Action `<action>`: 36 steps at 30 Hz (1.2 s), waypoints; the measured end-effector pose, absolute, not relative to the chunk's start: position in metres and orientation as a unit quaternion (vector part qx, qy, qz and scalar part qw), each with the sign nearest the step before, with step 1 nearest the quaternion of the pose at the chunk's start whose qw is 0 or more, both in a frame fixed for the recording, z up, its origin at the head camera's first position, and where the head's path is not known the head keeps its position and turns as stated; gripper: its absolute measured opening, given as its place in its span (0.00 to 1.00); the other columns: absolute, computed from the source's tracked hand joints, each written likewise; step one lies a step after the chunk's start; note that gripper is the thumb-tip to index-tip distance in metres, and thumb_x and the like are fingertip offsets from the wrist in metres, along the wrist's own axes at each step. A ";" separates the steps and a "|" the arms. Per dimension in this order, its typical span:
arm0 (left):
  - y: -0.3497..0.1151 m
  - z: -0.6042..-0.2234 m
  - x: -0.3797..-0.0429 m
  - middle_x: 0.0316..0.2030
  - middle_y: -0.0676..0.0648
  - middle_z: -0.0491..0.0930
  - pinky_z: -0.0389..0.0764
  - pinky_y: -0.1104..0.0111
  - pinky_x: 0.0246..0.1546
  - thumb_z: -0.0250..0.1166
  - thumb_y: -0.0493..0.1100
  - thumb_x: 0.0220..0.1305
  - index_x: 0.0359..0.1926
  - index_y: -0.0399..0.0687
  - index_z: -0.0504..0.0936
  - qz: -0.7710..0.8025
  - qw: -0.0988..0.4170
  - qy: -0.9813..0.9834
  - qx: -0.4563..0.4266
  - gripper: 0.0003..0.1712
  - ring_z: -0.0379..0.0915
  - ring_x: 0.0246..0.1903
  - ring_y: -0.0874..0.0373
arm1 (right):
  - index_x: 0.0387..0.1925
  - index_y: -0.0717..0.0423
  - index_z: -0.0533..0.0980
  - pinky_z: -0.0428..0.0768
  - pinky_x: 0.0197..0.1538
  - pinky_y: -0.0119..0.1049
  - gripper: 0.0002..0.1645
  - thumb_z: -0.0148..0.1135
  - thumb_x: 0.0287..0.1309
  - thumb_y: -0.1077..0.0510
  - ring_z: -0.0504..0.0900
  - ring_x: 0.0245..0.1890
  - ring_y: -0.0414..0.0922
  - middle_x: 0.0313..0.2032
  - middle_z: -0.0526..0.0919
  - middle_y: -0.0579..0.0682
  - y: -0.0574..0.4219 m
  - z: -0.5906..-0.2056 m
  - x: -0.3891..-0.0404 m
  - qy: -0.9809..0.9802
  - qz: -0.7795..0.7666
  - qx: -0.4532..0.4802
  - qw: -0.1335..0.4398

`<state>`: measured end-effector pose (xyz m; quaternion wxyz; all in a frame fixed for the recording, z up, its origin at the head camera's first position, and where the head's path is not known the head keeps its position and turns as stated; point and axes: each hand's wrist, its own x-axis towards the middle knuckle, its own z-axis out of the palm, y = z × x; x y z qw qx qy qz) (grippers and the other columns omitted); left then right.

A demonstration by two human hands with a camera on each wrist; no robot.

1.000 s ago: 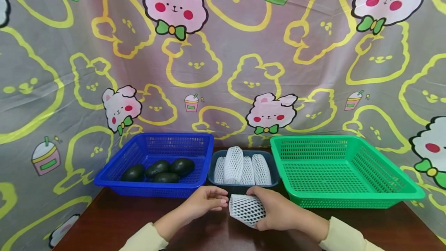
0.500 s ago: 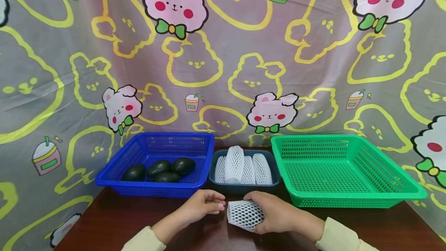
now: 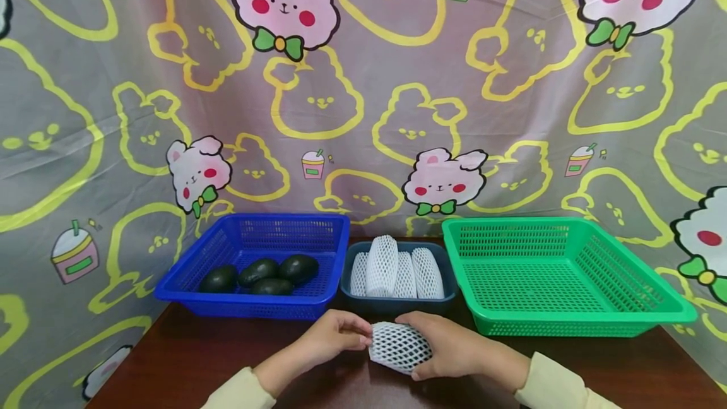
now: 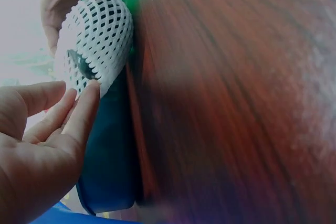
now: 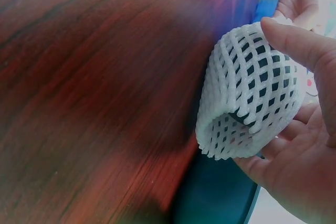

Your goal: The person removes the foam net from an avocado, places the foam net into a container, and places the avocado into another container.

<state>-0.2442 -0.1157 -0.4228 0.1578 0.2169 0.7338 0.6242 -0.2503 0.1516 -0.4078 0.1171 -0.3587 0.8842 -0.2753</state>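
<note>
A white foam net sleeve with a dark avocado inside is above the front of the table. My right hand holds it from the right, thumb on one side and fingers round the other. The avocado shows dark through the mesh; in the right wrist view the near end of the net gapes open. My left hand is at the net's left end, fingertips touching its rim, thumb and fingers apart.
Several avocados lie in a blue basket on the left. A dark tray behind the hands holds several white foam nets. To the right stands a green basket. A patterned cloth hangs behind.
The netted avocado first dropped slightly toward me with my right hand, staying in its grip. My left hand, apart from the net half a second ago, has come to touch its left end.
</note>
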 end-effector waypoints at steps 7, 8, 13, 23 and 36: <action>-0.109 -0.425 -0.246 0.39 0.42 0.84 0.81 0.68 0.39 0.66 0.30 0.60 0.43 0.29 0.84 0.587 0.144 0.767 0.218 0.11 0.79 0.37 0.59 | 0.64 0.52 0.67 0.74 0.55 0.43 0.46 0.77 0.45 0.45 0.72 0.48 0.40 0.54 0.74 0.43 0.153 -0.403 -0.249 0.882 -0.287 -0.350 0.131; -0.109 -0.425 -0.247 0.38 0.42 0.85 0.81 0.68 0.39 0.66 0.30 0.60 0.43 0.30 0.84 0.584 0.142 0.769 0.217 0.10 0.79 0.37 0.59 | 0.64 0.53 0.67 0.74 0.55 0.43 0.47 0.76 0.45 0.44 0.72 0.49 0.41 0.54 0.74 0.43 0.153 -0.402 -0.248 0.883 -0.288 -0.348 0.131; -0.107 -0.423 -0.247 0.38 0.41 0.84 0.82 0.68 0.38 0.66 0.30 0.60 0.43 0.29 0.84 0.581 0.137 0.772 0.221 0.10 0.79 0.36 0.59 | 0.64 0.57 0.66 0.74 0.56 0.47 0.48 0.75 0.46 0.42 0.73 0.50 0.43 0.54 0.74 0.47 0.160 -0.400 -0.247 0.889 -0.286 -0.337 0.122; -0.106 -0.423 -0.246 0.36 0.44 0.84 0.79 0.72 0.36 0.67 0.32 0.59 0.42 0.32 0.84 0.556 0.128 0.792 0.220 0.09 0.78 0.34 0.61 | 0.61 0.63 0.69 0.75 0.53 0.44 0.46 0.70 0.51 0.37 0.75 0.47 0.42 0.50 0.77 0.48 0.174 -0.411 -0.250 0.895 -0.281 -0.328 0.108; -0.095 -0.426 -0.256 0.37 0.40 0.84 0.78 0.74 0.36 0.63 0.28 0.57 0.43 0.25 0.82 0.547 0.102 0.785 0.271 0.12 0.79 0.34 0.61 | 0.60 0.62 0.70 0.76 0.52 0.40 0.44 0.69 0.52 0.37 0.76 0.46 0.38 0.50 0.79 0.48 0.175 -0.418 -0.251 0.883 -0.290 -0.359 0.088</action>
